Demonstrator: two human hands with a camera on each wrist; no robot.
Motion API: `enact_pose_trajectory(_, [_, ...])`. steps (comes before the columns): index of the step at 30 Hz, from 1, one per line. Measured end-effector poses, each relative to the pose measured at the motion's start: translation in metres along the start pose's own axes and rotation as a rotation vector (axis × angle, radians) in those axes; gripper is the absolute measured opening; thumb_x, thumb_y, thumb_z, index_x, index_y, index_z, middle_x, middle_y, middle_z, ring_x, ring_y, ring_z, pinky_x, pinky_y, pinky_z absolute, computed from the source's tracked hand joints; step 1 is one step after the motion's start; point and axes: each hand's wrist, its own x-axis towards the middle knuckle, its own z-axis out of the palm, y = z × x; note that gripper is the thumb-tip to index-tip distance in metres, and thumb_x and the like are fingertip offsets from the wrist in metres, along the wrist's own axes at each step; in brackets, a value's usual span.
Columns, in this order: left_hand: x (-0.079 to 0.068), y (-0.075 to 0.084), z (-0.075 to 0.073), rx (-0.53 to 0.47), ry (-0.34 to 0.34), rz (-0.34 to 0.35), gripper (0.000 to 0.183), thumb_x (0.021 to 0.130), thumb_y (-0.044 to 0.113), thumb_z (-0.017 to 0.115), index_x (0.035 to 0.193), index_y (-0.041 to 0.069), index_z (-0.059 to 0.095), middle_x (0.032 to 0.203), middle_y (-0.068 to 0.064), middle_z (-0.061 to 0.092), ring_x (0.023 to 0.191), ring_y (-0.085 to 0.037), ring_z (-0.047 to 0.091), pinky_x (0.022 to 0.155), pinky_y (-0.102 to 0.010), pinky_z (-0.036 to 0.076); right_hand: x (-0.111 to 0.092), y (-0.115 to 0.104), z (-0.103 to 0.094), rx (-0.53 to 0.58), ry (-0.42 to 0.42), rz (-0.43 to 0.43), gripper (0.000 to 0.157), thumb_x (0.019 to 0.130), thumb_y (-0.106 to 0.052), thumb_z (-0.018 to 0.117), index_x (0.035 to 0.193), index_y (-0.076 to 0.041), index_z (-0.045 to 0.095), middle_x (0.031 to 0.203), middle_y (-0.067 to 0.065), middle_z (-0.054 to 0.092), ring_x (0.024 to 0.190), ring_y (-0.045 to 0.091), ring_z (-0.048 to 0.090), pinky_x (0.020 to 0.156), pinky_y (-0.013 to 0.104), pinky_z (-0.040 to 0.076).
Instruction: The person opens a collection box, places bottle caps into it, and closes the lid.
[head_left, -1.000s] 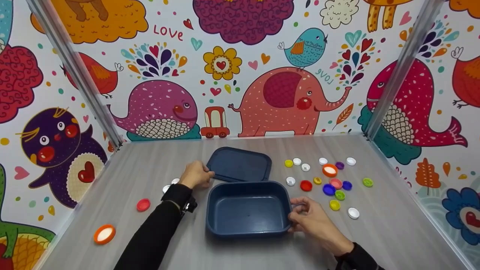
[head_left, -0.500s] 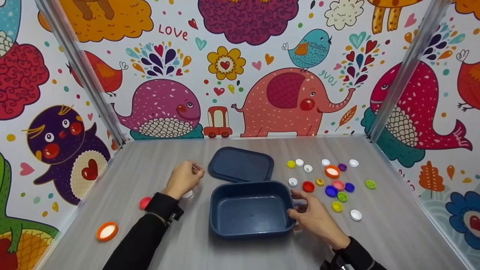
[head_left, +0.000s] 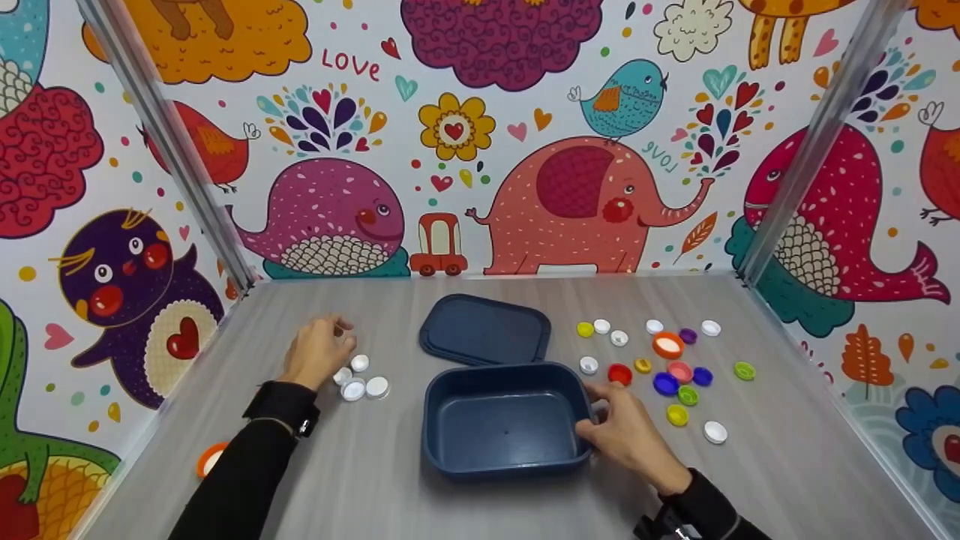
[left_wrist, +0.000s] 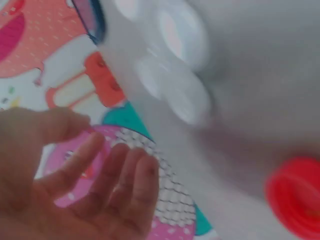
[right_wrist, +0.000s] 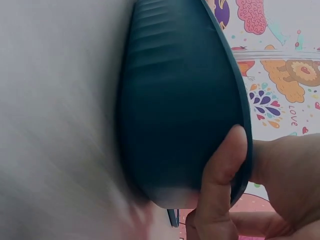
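Relaxed, slightly bent fingers [left_wrist: 105,175] on the left hand [head_left: 315,352], with nothing visible between them, just beside a cluster of four white caps [head_left: 353,389]. On the same side, a red cap [left_wrist: 297,200], blurred in the left wrist view, and an orange-ringed cap [head_left: 209,457] with a pale centre, partly hidden by a black sleeve [head_left: 232,480]. From the right hand [head_left: 630,431], a thumb-and-finger grip on the right end of a dark blue rectangular plastic box [head_left: 480,435], upright and open on the wood-grain tabletop [head_left: 397,480]. Just behind, a matching lid [head_left: 487,330], lying flat. To the right, a loose scatter of small caps [head_left: 679,372] in white, yellow, red, pink, orange, purple, blue and green. Judging by the layout, an early stage: lid off, box steadied, every visible cap outside it.
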Motion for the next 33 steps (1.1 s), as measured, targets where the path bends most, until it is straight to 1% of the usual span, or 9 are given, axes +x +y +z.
enact_pose_trajectory(3, [0.001, -0.008, 0.004, -0.006, -0.075, 0.047, 0.035, 0.104, 0.015, 0.079, 0.134, -0.001, 0.080, 0.134, -0.032, 0.079, 0.125, -0.049, 0.076, 0.110, -0.066, 0.060, 0.001, 0.001, -0.001, -0.026, -0.001, -0.018, 0.066, 0.086, 0.004, 0.082, 0.152, 0.007, 0.071, 0.119, 0.019, 0.078, 0.084, 0.022, 0.072, 0.063, 0.027, 0.061])
enact_pose_trajectory(5, [0.001, -0.008, 0.007, -0.008, -0.132, 0.077, 0.037, 0.103, 0.016, 0.083, 0.135, -0.002, 0.080, 0.133, -0.031, 0.079, 0.124, -0.048, 0.077, 0.112, -0.066, 0.060, 0.001, 0.001, -0.002, -0.012, -0.005, 0.003, 0.069, 0.087, 0.004, 0.082, 0.155, 0.006, 0.069, 0.121, 0.019, 0.077, 0.085, 0.021, 0.071, 0.060, 0.030, 0.063])
enact_pose_trajectory(7, [0.001, -0.006, 0.009, 0.003, -0.173, 0.105, 0.038, 0.101, 0.016, 0.086, 0.134, -0.002, 0.080, 0.131, -0.030, 0.080, 0.124, -0.046, 0.076, 0.113, -0.066, 0.059, 0.000, 0.000, -0.002, 0.002, -0.005, 0.024, 0.074, 0.087, 0.005, 0.082, 0.159, 0.005, 0.066, 0.122, 0.019, 0.075, 0.084, 0.021, 0.071, 0.058, 0.032, 0.064])
enact_pose_trajectory(10, [0.001, -0.002, 0.011, 0.023, -0.205, 0.133, 0.037, 0.098, 0.012, 0.089, 0.132, -0.001, 0.081, 0.128, -0.028, 0.080, 0.121, -0.044, 0.074, 0.113, -0.065, 0.058, 0.000, -0.001, -0.002, 0.017, 0.004, 0.043, 0.086, 0.085, 0.009, 0.080, 0.168, 0.001, 0.058, 0.120, 0.018, 0.071, 0.080, 0.022, 0.071, 0.057, 0.033, 0.064])
enact_pose_trajectory(14, [0.000, 0.002, 0.013, 0.036, -0.216, 0.141, 0.025, 0.097, 0.004, 0.087, 0.122, 0.001, 0.085, 0.122, -0.025, 0.081, 0.116, -0.041, 0.074, 0.111, -0.063, 0.060, 0.001, -0.001, -0.001, 0.007, 0.017, 0.038, 0.093, 0.084, 0.012, 0.079, 0.172, -0.004, 0.055, 0.113, 0.016, 0.068, 0.076, 0.022, 0.069, 0.058, 0.030, 0.062])
enact_pose_trajectory(18, [0.000, 0.001, 0.015, 0.035, -0.218, 0.130, 0.015, 0.097, -0.001, 0.083, 0.111, 0.002, 0.086, 0.116, -0.022, 0.082, 0.110, -0.038, 0.073, 0.109, -0.061, 0.061, 0.001, -0.002, 0.001, -0.005, 0.020, 0.035, 0.093, 0.083, 0.011, 0.080, 0.171, -0.004, 0.056, 0.110, 0.015, 0.068, 0.076, 0.022, 0.067, 0.058, 0.029, 0.061])
enact_pose_trajectory(23, [-0.003, 0.003, 0.013, 0.019, -0.181, 0.169, 0.015, 0.098, 0.001, 0.080, 0.111, 0.000, 0.086, 0.113, -0.022, 0.084, 0.109, -0.038, 0.075, 0.106, -0.060, 0.061, 0.002, -0.002, 0.004, -0.010, 0.032, 0.043, 0.091, 0.083, 0.011, 0.081, 0.170, -0.004, 0.059, 0.109, 0.014, 0.068, 0.076, 0.021, 0.067, 0.058, 0.029, 0.060])
enact_pose_trajectory(28, [-0.006, 0.021, 0.005, 0.022, -0.162, 0.242, 0.017, 0.102, 0.002, 0.081, 0.117, 0.000, 0.087, 0.117, -0.023, 0.083, 0.109, -0.038, 0.075, 0.103, -0.059, 0.063, 0.002, -0.003, 0.003, -0.009, 0.032, 0.046, 0.091, 0.083, 0.010, 0.080, 0.170, -0.004, 0.058, 0.109, 0.014, 0.067, 0.073, 0.020, 0.067, 0.056, 0.029, 0.060])
enact_pose_trajectory(33, [-0.018, 0.052, 0.003, -0.013, -0.134, 0.383, 0.016, 0.101, 0.003, 0.084, 0.116, 0.001, 0.087, 0.117, -0.024, 0.082, 0.105, -0.038, 0.076, 0.095, -0.056, 0.067, 0.000, -0.004, 0.003, -0.013, 0.042, 0.037, 0.090, 0.082, 0.009, 0.080, 0.169, -0.003, 0.059, 0.109, 0.014, 0.065, 0.075, 0.019, 0.066, 0.056, 0.028, 0.059])
